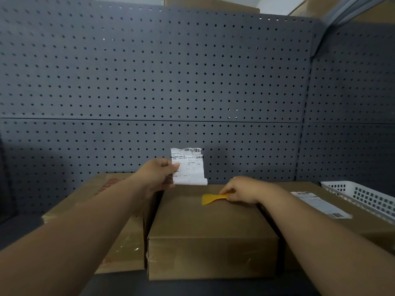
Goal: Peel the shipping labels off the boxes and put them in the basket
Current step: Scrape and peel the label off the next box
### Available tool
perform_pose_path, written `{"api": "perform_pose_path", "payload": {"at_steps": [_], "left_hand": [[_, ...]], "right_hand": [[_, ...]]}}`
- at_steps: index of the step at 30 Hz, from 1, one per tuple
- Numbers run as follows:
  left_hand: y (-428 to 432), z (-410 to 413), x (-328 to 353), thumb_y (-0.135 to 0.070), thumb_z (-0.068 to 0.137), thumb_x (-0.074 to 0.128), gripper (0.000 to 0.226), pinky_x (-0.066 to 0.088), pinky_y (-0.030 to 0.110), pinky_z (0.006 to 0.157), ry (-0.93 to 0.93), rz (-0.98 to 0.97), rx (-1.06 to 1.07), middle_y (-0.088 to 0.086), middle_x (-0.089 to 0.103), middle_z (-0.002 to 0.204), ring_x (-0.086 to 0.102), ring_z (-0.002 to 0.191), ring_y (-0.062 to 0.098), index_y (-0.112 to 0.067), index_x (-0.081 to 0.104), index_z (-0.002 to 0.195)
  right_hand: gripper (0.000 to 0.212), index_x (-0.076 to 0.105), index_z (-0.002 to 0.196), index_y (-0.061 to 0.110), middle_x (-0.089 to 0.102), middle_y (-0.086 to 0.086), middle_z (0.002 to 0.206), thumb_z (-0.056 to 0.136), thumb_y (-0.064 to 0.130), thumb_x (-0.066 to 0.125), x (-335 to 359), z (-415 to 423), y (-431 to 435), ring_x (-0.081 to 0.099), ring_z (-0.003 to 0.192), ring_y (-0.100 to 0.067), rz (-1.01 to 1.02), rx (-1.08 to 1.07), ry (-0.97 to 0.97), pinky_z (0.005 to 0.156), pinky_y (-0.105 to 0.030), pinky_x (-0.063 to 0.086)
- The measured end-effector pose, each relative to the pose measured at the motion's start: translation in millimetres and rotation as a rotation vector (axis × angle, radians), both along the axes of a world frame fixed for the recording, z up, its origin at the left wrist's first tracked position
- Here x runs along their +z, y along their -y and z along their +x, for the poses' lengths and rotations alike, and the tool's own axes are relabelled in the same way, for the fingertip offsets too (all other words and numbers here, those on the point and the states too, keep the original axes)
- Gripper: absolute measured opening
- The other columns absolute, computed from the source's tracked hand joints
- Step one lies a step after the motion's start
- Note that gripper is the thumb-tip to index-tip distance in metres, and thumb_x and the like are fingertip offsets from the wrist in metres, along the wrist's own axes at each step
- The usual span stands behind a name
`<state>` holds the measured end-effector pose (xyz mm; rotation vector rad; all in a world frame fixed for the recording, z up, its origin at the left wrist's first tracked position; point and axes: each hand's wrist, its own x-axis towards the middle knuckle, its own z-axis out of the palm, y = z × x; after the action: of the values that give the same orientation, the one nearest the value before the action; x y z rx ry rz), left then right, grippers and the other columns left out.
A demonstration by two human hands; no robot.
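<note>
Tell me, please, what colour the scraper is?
The scraper is yellow-orange; the head view shows it best.

Seen from my remote station: a dark worktop (pixel 192 288) backed by grey pegboard (pixel 149 82) carries three brown cardboard boxes in a row. The left box (pixel 89 201), printed with red lettering, lies just beside the middle box (pixel 213 231), which reaches nearest the front edge; the right box (pixel 369 229) sits close on its other side. A white slotted basket (pixel 342 184) stands at far right, against the right box; I cannot tell whether it rests on the worktop itself
</note>
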<state>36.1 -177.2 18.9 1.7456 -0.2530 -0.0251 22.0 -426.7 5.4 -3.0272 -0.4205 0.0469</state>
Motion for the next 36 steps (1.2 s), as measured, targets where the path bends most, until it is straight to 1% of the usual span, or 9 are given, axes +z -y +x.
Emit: {"api": "perform_pose_path", "payload": {"at_steps": [3, 5, 11, 15, 20, 25, 30, 33, 36], "left_hand": [[-2.2, 0.1, -0.9, -0.024, 0.093, 0.055, 0.021, 0.052, 0.02, 0.055, 0.009, 0.011, 0.012, 0.002, 0.072, 0.089, 0.064, 0.07, 0.011, -0.013, 0.06, 0.075], [-3.9, -0.1, -2.5, -0.024, 0.092, 0.056, 0.025, 0.052, 0.02, 0.056, 0.018, 0.012, 0.023, 0.005, 0.072, 0.092, 0.063, 0.072, 0.013, -0.015, 0.059, 0.068], [-2.9, -1.4, -4.3, -0.024, 0.092, 0.057, 0.02, 0.052, 0.019, 0.055, 0.022, 0.004, 0.02, 0.005, 0.071, 0.093, 0.063, 0.072, 0.013, -0.013, 0.063, 0.076], [0.7, -3.0, -2.5, -0.023, 0.092, 0.056, 0.016, 0.052, 0.019, 0.057, -0.006, -0.021, -0.001, 0.002, 0.072, 0.092, 0.065, 0.071, 0.01, -0.011, 0.063, 0.084], [2.2, -8.1, -1.6, -0.024, 0.092, 0.056, 0.016, 0.052, 0.019, 0.055, -0.022, -0.021, -0.01, 0.002, 0.073, 0.093, 0.064, 0.075, 0.013, -0.012, 0.064, 0.084], [7.7, -15.1, -1.2, -0.024, 0.092, 0.056, 0.016, 0.053, 0.019, 0.055, -0.028, -0.018, -0.026, 0.002, 0.073, 0.096, 0.064, 0.077, 0.013, -0.012, 0.066, 0.093], [13.9, -24.1, -0.8, -0.023, 0.092, 0.057, 0.021, 0.053, 0.018, 0.053, -0.028, -0.018, -0.026, 0.009, 0.07, 0.1, 0.064, 0.074, 0.015, -0.005, 0.063, 0.102], [15.6, -29.5, -2.6, -0.021, 0.092, 0.056, 0.015, 0.053, 0.017, 0.051, -0.022, -0.019, -0.019, 0.008, 0.069, 0.092, 0.064, 0.067, 0.013, -0.007, 0.062, 0.092], [15.8, -33.2, -3.3, -0.02, 0.092, 0.055, 0.014, 0.053, 0.017, 0.051, -0.019, -0.025, -0.009, 0.006, 0.069, 0.088, 0.064, 0.066, 0.013, -0.008, 0.062, 0.09]], "right_hand": [[0.036, 0.056, 0.127, 0.027, 0.056, 0.002, 0.126, 0.092, 0.023, 0.05, 2.3, -2.0, 4.0, 0.053, 0.109, -0.017, 0.01, -0.006, -0.006, 0.089, -0.025, 0.04], [0.035, 0.057, 0.126, 0.027, 0.057, 0.003, 0.127, 0.092, 0.023, 0.051, 5.8, -6.0, 15.7, 0.053, 0.109, -0.015, -0.002, -0.038, -0.02, 0.09, -0.025, 0.04], [0.035, 0.058, 0.125, 0.028, 0.058, 0.006, 0.124, 0.092, 0.024, 0.052, 8.4, -9.7, 8.6, 0.05, 0.099, -0.009, -0.033, -0.001, -0.053, 0.085, -0.023, 0.038], [0.035, 0.058, 0.125, 0.03, 0.052, 0.011, 0.109, 0.091, 0.024, 0.052, 9.6, -16.3, 4.8, 0.047, 0.097, -0.009, -0.046, 0.036, -0.04, 0.081, -0.023, 0.035], [0.034, 0.058, 0.125, 0.03, 0.055, 0.011, 0.11, 0.092, 0.023, 0.052, 11.5, -32.9, 36.1, 0.052, 0.102, -0.011, -0.074, -0.022, -0.068, 0.085, -0.024, 0.039], [0.036, 0.055, 0.128, 0.028, 0.055, 0.008, 0.117, 0.092, 0.022, 0.051, 7.9, -36.0, 16.4, 0.048, 0.098, -0.008, -0.062, 0.039, -0.049, 0.084, -0.022, 0.037], [0.035, 0.057, 0.126, 0.03, 0.057, 0.006, 0.121, 0.092, 0.022, 0.052, 11.0, -47.0, 28.0, 0.051, 0.101, -0.011, -0.065, 0.027, -0.066, 0.089, -0.026, 0.042], [0.034, 0.058, 0.124, 0.031, 0.058, 0.008, 0.121, 0.092, 0.022, 0.053, 11.9, -54.8, 42.6, 0.053, 0.105, -0.011, -0.082, 0.0, -0.07, 0.092, -0.025, 0.042], [0.035, 0.057, 0.125, 0.031, 0.053, 0.011, 0.108, 0.092, 0.023, 0.052, 9.7, -55.3, 31.7, 0.05, 0.1, -0.01, -0.078, 0.026, -0.052, 0.086, -0.024, 0.039]]}}
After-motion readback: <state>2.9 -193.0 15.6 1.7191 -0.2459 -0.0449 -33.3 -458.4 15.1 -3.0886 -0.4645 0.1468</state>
